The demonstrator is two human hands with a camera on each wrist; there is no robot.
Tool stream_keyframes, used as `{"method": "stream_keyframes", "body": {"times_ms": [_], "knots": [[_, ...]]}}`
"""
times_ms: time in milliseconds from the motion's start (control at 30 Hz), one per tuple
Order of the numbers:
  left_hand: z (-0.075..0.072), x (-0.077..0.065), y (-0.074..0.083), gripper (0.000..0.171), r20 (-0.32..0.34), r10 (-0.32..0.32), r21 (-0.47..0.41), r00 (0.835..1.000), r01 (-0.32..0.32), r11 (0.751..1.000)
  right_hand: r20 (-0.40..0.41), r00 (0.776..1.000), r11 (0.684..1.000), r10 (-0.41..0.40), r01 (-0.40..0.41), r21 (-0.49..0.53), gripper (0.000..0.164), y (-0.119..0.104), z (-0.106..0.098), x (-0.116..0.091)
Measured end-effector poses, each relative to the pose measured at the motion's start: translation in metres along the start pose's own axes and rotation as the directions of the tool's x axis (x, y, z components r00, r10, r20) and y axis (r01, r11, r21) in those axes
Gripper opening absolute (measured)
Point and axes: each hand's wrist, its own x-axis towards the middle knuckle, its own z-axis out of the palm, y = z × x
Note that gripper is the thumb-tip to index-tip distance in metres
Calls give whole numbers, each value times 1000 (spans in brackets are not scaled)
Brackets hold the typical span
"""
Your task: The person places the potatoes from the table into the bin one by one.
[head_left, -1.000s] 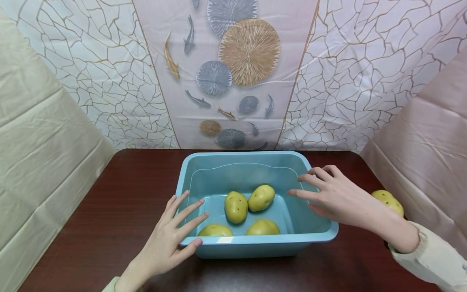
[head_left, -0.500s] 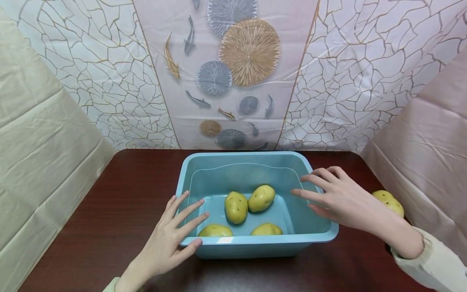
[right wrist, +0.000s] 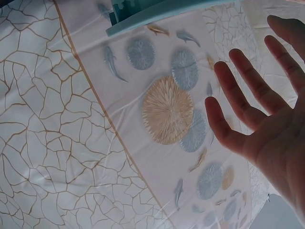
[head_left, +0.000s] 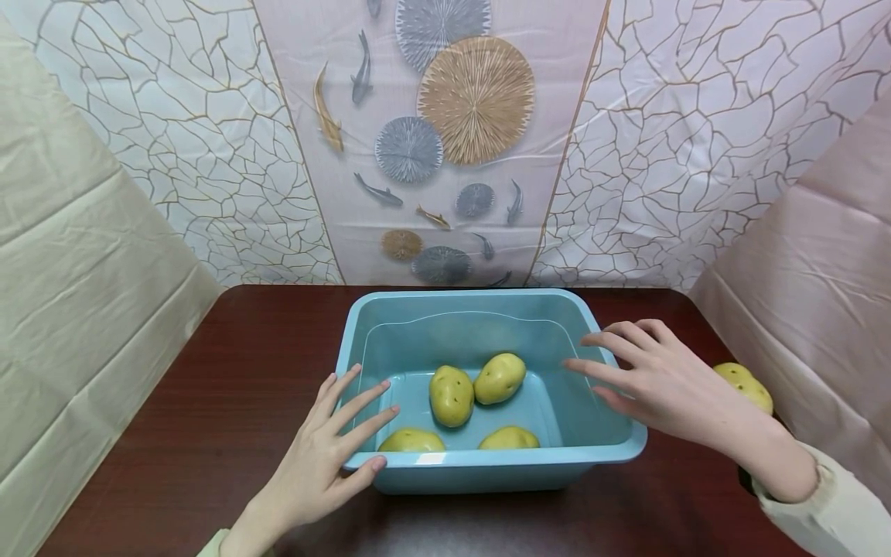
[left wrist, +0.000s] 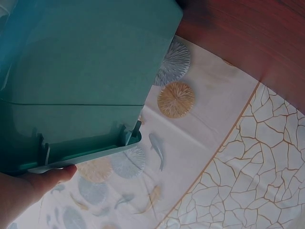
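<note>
A blue plastic tub [head_left: 487, 458] stands on the dark table, with several yellow potatoes on its floor. Two of them, an upright-lying potato [head_left: 451, 396] and a slanted potato [head_left: 500, 378], lie side by side in the middle. The front wall partly hides a left potato [head_left: 412, 441] and a right potato [head_left: 509, 438]. My left hand [head_left: 323, 445] rests at the tub's front left corner, fingers spread over the rim; the left wrist view shows a fingertip at the edge. Over the right rim hovers my right hand [head_left: 647, 379], fingers loosely bent and holding nothing.
Another potato [head_left: 745, 385] lies right of the tub, partly behind my right forearm. Patterned cloth [head_left: 431, 155] hangs behind the table [head_left: 209, 418], and plain pale cloth [head_left: 814, 255] closes in the right side.
My right hand has drawn slightly to the right, away from the tub's middle. The front right potato has shifted a little to the right and settled lower. My left hand has stayed still.
</note>
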Motion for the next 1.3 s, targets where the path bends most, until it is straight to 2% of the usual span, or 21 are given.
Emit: {"method": "stream_keyframes", "body": {"times_ms": [167,567,1067,1300], "knots": [[0,0,0,40,0,-2,-3,1000,2,1000,-22,999,999,29,-29,24,47,0,-2,-3],[1,0,0,40,-13,3,-10,1000,-3,1000,-67,997,999,44,-42,25,42,0,0,-9],[0,-1,1,40,-5,-1,-4,1000,1,1000,-93,985,987,146,-139,76,42,-1,2,-23],[0,0,0,41,-10,-3,2,1000,3,1000,-133,977,983,166,-154,97,44,3,2,-30]]}}
